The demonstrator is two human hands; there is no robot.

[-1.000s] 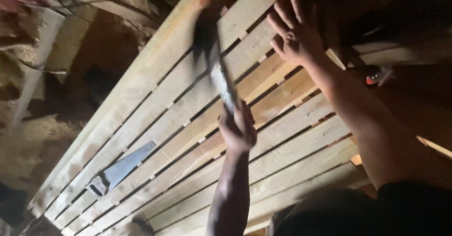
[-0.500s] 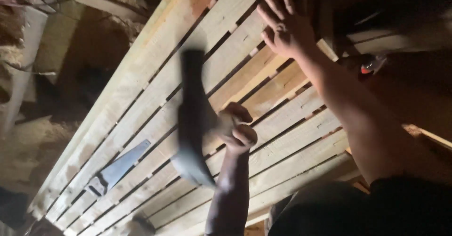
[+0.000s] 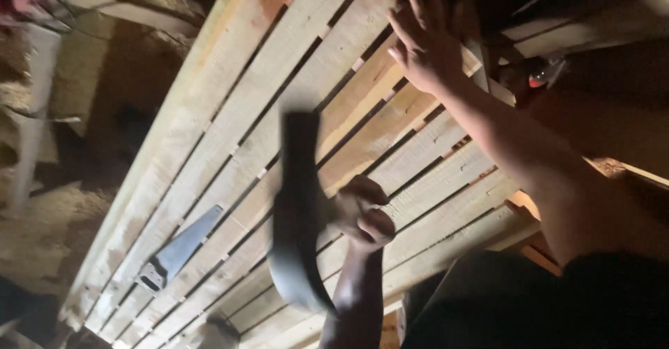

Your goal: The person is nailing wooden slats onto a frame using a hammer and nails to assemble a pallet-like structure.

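Observation:
My left hand [image 3: 362,213] is shut on the handle of a dark hammer [image 3: 296,210], which is blurred by motion and hangs over the middle of a slatted wooden panel [image 3: 230,112]. My right hand [image 3: 425,42] lies flat with spread fingers on the panel's far end, near its top edge. My right forearm runs from there to the lower right. The two hands are well apart.
A hand saw [image 3: 178,248] lies on the slats at the lower left. Sandy ground [image 3: 42,230] and pale boards [image 3: 35,112] lie to the left of the panel. A small red and black object [image 3: 540,77] sits in the dark at the upper right.
The hammer has swung from pointing up along the slats back and down toward me. My left hand has drawn slightly lower. My right hand stays pressed on the panel.

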